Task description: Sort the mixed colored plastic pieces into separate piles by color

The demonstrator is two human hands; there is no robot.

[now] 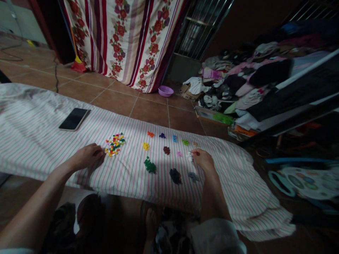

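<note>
My left hand (90, 156) rests on the striped cloth at the left edge of a mixed pile of small colored pieces (115, 144). Its fingers are curled together, and what they hold, if anything, is hidden. Over to the right, my right hand (203, 159) has its fingertips pinched at a small white pile (190, 156); whether a piece is between them is too small to tell. Single-color piles lie between the hands: orange (150, 134), yellow (146, 146), brown (166, 150), pink (179, 154), dark green (150, 165), black (175, 175) and grey (193, 176).
Along the far row are purple (162, 135), blue (174, 138), light green (185, 142) and beige (195, 144) piles. A phone (74, 119) lies at the left on the striped cloth (106, 180). Beyond stand a purple basin (166, 91) and heaped clothes (246, 77).
</note>
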